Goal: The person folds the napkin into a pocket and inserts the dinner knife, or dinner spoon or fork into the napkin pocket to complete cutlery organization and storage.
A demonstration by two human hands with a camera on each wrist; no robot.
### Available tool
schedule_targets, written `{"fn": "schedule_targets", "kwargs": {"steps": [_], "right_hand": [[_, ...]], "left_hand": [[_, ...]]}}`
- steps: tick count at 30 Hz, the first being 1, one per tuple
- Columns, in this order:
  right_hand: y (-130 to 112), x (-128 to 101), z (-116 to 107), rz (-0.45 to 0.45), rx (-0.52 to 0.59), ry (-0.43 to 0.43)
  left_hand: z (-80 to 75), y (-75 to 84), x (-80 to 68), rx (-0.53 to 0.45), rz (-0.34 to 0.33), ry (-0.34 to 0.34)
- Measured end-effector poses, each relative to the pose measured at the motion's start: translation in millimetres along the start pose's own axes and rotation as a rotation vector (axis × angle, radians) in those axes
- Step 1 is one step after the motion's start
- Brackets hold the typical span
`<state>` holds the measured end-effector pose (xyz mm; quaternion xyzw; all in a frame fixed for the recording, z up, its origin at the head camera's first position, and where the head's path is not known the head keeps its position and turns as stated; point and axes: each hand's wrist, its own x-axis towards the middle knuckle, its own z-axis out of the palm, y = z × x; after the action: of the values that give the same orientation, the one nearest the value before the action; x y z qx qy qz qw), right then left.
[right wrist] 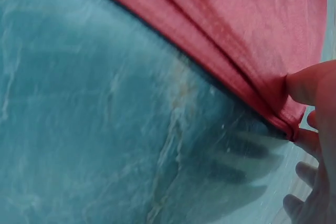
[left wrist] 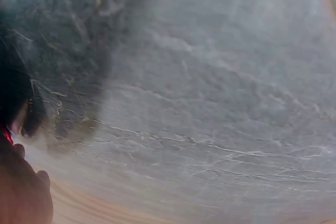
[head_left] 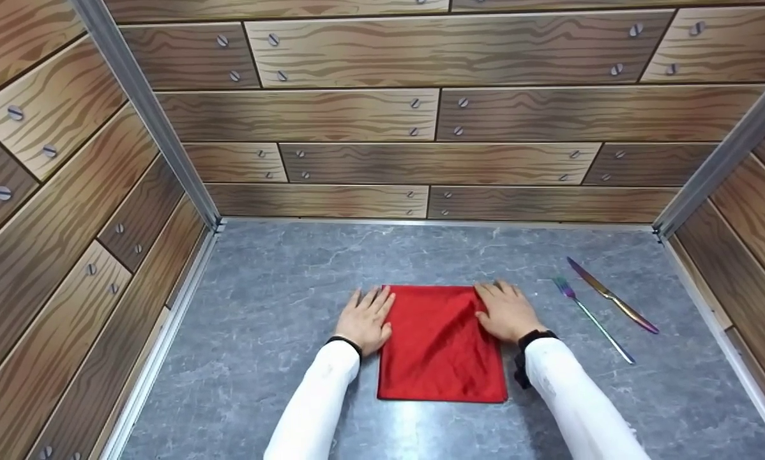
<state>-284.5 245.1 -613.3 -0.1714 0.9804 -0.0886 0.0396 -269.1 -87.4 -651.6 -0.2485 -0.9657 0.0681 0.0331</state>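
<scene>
A smooth, bright red fabric cloth, folded into a rough square (head_left: 440, 345), lies flat between the two hands, on the grey marble-patterned table (head_left: 280, 287). Left hand (head_left: 363, 319) is spread out, palm down, fingers extended over the cloth's left edge near its far left corner, thumb also at that edge; rests on it, has hold of nothing. Right hand (head_left: 509, 312) lies at the far right corner, fingers mostly straight and thumb held apart on the cloth; touching, no clear grip that I can see. Right wrist view: thumb on the fabric, a finger at the corner, creases running toward it. Left wrist view: blurry, mostly table, sliver of red beside the fingers.

Cloth has diagonal wrinkles nearer the right hand.

Just right of the right hand: slim iridescent metal fork (head_left: 596, 324), purple-teal head pointing away. Beyond it, further right: iridescent purple-and-gold metal knife (head_left: 608, 294), blade tip pointing away. Fork and knife apart, both slanted.

White sleeves (head_left: 318, 399) behind both hands; black band (head_left: 346, 343) on left wrist, black strap (head_left: 537, 337) on right. Wood-plank-patterned wall (head_left: 350, 115) beyond the hands.
</scene>
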Motion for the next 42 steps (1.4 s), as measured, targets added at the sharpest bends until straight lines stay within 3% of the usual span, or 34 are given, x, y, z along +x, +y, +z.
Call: {"fn": "schedule_targets", "kwargs": {"steps": [5,11,14,17,24,28,31,34,38,42], "right_hand": [[5,0,4,-0.015,-0.019,0.016],[1,1,10,0.003,-0.006,0.029],[-6,-5,10,-0.006,0.002,0.059],[-17,-18,10,-0.064,0.027,0.091],[-40,-79,17,-0.290,0.099,0.163],[-44,-113,24,-0.394,0.100,0.236],[-42,-130,28,-0.401,0.099,0.234],[-40,-138,31,-0.367,0.105,0.177],[-38,-140,33,-0.336,0.113,0.123],[-37,-138,34,-0.348,0.112,0.148]], "left_hand": [[-6.3,1.9,1.9,-0.033,-0.019,-0.039],[-6.9,1.2,0.4,-0.026,-0.029,0.008],[-11.3,1.0,-5.1,-0.037,-0.002,0.041],[-19.2,1.7,-19.0,-0.085,0.080,0.060],[-33.4,11.0,-79.6,-0.225,0.416,0.149],[-31.0,16.7,-105.7,-0.235,0.503,0.252],[-25.1,18.2,-114.9,-0.245,0.488,0.312],[-19.0,18.4,-118.4,-0.245,0.446,0.349],[-14.8,19.7,-119.1,-0.234,0.408,0.391],[-12.7,23.0,-119.1,-0.208,0.387,0.438]]}}
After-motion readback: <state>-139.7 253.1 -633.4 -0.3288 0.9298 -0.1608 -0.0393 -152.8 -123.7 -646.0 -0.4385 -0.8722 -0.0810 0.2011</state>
